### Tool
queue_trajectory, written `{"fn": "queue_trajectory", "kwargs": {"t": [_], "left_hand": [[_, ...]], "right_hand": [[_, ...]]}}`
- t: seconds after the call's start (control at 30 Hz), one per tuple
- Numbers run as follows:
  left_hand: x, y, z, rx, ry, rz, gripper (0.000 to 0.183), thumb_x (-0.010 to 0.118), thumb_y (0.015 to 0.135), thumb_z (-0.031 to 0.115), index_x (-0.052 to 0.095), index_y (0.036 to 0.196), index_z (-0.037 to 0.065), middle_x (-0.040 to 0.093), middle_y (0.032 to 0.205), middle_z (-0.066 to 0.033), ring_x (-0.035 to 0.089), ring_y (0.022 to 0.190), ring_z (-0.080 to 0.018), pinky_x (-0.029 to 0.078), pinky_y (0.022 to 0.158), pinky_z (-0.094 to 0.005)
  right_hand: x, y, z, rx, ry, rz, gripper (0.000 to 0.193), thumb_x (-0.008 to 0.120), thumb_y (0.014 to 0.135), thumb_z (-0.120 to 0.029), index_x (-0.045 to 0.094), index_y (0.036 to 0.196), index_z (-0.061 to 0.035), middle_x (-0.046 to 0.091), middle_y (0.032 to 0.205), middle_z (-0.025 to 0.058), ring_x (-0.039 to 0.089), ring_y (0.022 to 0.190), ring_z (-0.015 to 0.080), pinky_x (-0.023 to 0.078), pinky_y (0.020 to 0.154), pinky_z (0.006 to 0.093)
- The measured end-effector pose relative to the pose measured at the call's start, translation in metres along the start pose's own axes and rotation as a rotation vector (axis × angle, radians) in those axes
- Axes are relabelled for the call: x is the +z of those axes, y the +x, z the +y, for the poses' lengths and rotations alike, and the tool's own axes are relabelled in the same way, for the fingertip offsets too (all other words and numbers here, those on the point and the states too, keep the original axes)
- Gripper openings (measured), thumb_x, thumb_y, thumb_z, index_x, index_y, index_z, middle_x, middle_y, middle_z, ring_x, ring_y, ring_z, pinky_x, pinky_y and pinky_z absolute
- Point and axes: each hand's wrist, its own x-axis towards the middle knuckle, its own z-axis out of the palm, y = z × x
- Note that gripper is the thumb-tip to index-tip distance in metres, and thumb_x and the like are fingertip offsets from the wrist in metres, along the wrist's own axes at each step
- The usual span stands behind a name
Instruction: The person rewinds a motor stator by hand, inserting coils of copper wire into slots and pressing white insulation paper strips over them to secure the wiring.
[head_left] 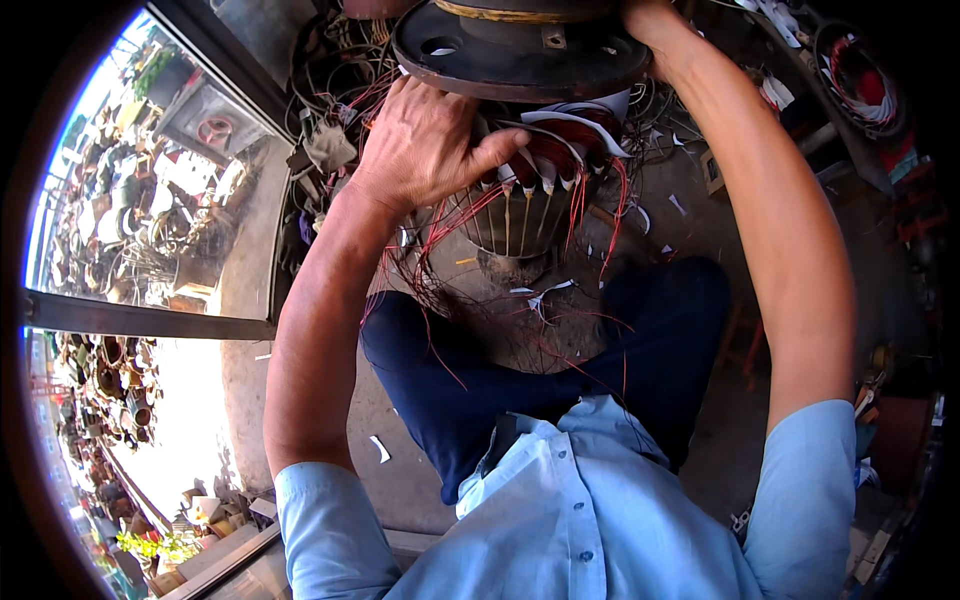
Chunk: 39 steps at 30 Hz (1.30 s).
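Observation:
A round black metal flange with bolt holes hangs over the top edge of the view, its upper part cut off. My left hand is at its near left rim, fingers curled against the edge and partly hidden, the thumb pointing right. On the flange's right side my right hand grips it, its fingers mostly out of sight. Below stands a motor stator with dark red wire coils and white insulation paper round its top. Loose red wire leads hang down its sides.
Paper scraps and wire ends litter the floor between my knees. A tangle of cables lies at the far left, before a metal-framed window. Another wound ring stands at the far right. Outside are heaps of parts.

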Motion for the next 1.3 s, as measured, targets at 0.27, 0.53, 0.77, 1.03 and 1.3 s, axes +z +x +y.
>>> {"fn": "queue_trajectory", "kwargs": {"t": [0.27, 0.53, 0.77, 1.03, 1.3], "left_hand": [[-0.016, 0.008, 0.003, 0.039, 0.068, -0.095, 0.059, 0.063, 0.094, 0.06, 0.071, 0.118, 0.006, 0.069, 0.101, -0.0157, 0.064, 0.104, -0.0372, 0.046, 0.098, -0.0492], [-0.013, 0.023, 0.036, 0.039, 0.02, -0.014, 0.041, 0.069, 0.093, 0.039, 0.071, 0.124, 0.013, 0.07, 0.114, -0.0158, 0.064, 0.108, -0.0376, 0.048, 0.098, -0.0487], [-0.003, 0.011, 0.034, -0.06, 0.059, 0.008, 0.045, 0.072, 0.087, 0.037, 0.071, 0.123, 0.012, 0.071, 0.116, -0.0107, 0.064, 0.112, -0.0351, 0.045, 0.099, -0.0507], [-0.006, 0.026, 0.062, -0.157, 0.016, -0.106, 0.04, 0.067, 0.092, 0.036, 0.072, 0.122, 0.011, 0.072, 0.112, -0.017, 0.065, 0.109, -0.0386, 0.048, 0.096, -0.0496], [0.015, 0.045, 0.08, -0.335, -0.138, 0.091, 0.025, 0.071, 0.087, 0.03, 0.077, 0.103, 0.012, 0.074, 0.097, -0.0141, 0.069, 0.092, -0.0371, 0.051, 0.086, -0.0489]], "right_hand": [[-0.007, 0.011, 0.007, 0.016, 0.075, 0.107, 0.029, 0.05, 0.099, -0.008, 0.067, 0.11, 0.0131, 0.074, 0.1, 0.0231, 0.074, 0.08, 0.0303, 0.062, 0.068, 0.0403], [-0.005, 0.012, 0.01, 0.011, 0.075, 0.176, 0.03, 0.051, 0.098, -0.009, 0.067, 0.111, 0.0128, 0.074, 0.101, 0.0233, 0.074, 0.081, 0.0304, 0.061, 0.069, 0.041], [0.002, 0.014, 0.001, 0.02, -0.069, 0.192, 0.03, 0.054, 0.097, -0.011, 0.069, 0.11, 0.0115, 0.075, 0.101, 0.0221, 0.073, 0.084, 0.0305, 0.059, 0.072, 0.0444], [-0.001, 0.023, 0.012, -0.109, -0.225, 0.167, 0.032, 0.055, 0.094, -0.012, 0.072, 0.112, 0.0087, 0.072, 0.115, 0.0275, 0.071, 0.107, 0.0319, 0.053, 0.089, 0.042], [0.0, 0.032, 0.012, -0.157, -0.257, 0.213, 0.031, 0.061, 0.089, -0.014, 0.073, 0.108, 0.0082, 0.073, 0.109, 0.0266, 0.072, 0.102, 0.032, 0.055, 0.085, 0.0406]]}}
